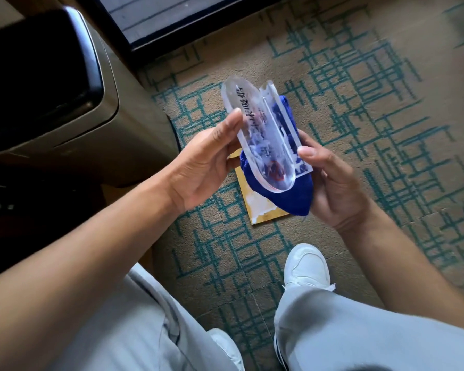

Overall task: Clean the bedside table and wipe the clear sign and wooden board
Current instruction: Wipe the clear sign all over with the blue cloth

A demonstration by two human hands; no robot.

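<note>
A clear acrylic sign (255,129) with black lettering and a thick clear base is held up over the carpet. My left hand (206,162) grips its left edge, thumb on the rim. My right hand (330,180) holds the sign's right side together with a blue cloth (287,196) bunched behind and under it. A yellowish wooden board (260,207) lies flat on the carpet directly below, mostly hidden by the cloth and sign. The bedside table (73,113), beige with a glossy dark top, stands at the left.
Patterned beige and teal carpet (373,116) covers the floor. A dark-framed glass panel (158,20) runs along the top. My legs in grey trousers and white shoes (306,266) fill the bottom of the view, close to the board.
</note>
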